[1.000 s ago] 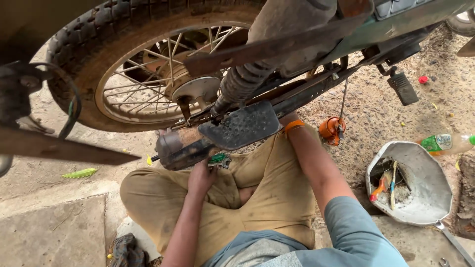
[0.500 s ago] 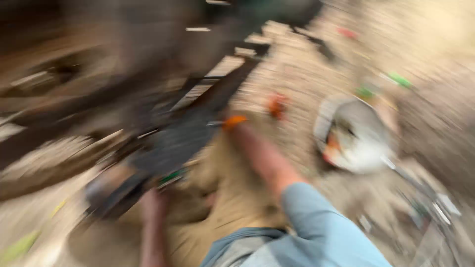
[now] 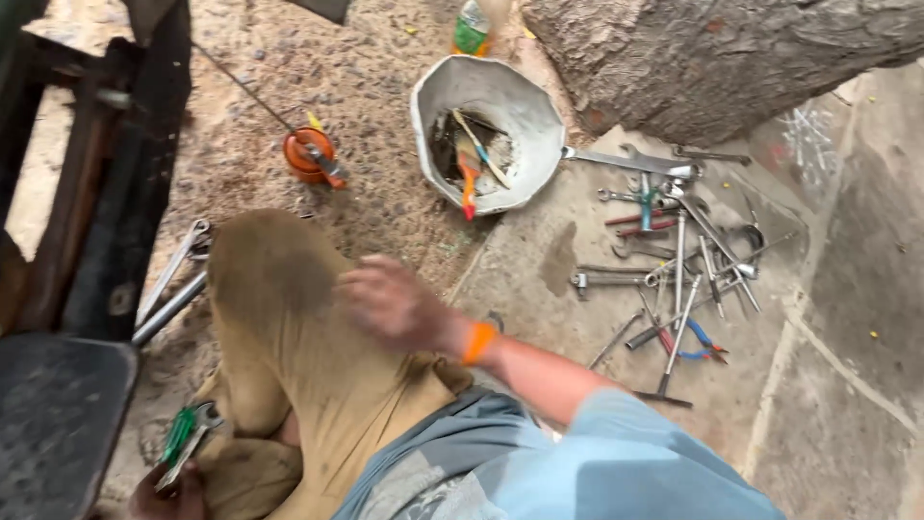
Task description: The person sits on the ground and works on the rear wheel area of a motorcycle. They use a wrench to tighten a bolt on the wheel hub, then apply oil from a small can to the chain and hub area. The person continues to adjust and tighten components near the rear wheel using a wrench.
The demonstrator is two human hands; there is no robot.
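The person sits on the ground with one knee in tan trousers (image 3: 289,318) raised. The left hand (image 3: 168,491), at the near left edge, is closed around a green-handled metal pliers tool (image 3: 188,441), whose jaws point up and to the right. The right hand (image 3: 390,303) is blurred above the raised knee; it carries nothing visible, but the fingers are too blurred to tell if they are apart or together. An orange band (image 3: 478,343) sits on that wrist. Far from the hands, a dented grey metal bowl (image 3: 539,116) holds brushes with an orange handle. To the right, many steel wrenches and spanners (image 3: 674,260) lie spread on the concrete slab. A small orange oil can (image 3: 310,154) stands on the gravel, left of the bowl.
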